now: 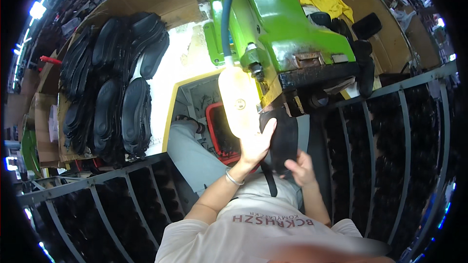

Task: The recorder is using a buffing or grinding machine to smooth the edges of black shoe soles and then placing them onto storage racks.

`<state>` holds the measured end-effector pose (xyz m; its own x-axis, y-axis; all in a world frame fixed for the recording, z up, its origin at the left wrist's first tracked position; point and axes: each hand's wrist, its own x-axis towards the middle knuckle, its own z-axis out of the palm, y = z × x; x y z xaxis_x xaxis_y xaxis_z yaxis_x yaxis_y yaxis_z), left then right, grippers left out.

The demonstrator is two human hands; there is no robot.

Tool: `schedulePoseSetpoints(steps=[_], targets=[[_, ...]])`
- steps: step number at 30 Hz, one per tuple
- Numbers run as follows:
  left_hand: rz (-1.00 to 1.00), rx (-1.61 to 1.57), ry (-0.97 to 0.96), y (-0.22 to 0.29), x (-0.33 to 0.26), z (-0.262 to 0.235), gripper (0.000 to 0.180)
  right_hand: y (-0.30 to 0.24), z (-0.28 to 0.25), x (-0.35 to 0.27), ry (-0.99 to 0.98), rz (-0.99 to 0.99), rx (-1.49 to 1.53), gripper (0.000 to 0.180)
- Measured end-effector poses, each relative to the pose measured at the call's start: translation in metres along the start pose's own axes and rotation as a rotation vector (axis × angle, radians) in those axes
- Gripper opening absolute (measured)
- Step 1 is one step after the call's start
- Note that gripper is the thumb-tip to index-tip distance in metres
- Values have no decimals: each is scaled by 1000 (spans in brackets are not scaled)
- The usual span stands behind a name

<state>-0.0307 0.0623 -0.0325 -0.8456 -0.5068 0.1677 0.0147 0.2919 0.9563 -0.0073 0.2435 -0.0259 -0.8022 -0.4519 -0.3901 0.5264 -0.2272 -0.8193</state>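
Note:
A black shoe sole (284,139) is held upright between my hands, its far end at the underside of the green machine head (312,48). My left hand (259,143) grips the sole's left edge, its thumb lying along the dark face; lamp glare washes out part of the fingers. My right hand (302,168) pinches the lower right edge near my body. From the near end, a thin black strip (268,179) hangs down over my shirt. The far end of the sole, where it meets the machine, is partly hidden.
A bright lamp (239,102) on a blue hose hangs just left of the machine head. Stacked black soles (107,112) stand on the white tabletop at left. Below the table opening sits a red bin (212,122). Barred racks (375,151) flank me, and a yellow cloth (326,4) lies at far right.

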Motion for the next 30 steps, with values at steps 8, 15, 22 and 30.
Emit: schedulePoseSetpoints(steps=[8, 15, 22, 30], targets=[[2, -102, -119, 5, 2, -37, 29, -79, -11, 43, 175, -309, -148, 23], [-206, -491, -299, 7, 11, -83, 46, -92, 17, 93, -11, -460, -265, 31], [-248, -563, -141, -21, -10, -115, 24, -73, 54, 101, -126, -618, -455, 63], [-366, -349, -360, -26, -50, -21, 17, -52, 62, 115, -111, -691, -260, 77]])
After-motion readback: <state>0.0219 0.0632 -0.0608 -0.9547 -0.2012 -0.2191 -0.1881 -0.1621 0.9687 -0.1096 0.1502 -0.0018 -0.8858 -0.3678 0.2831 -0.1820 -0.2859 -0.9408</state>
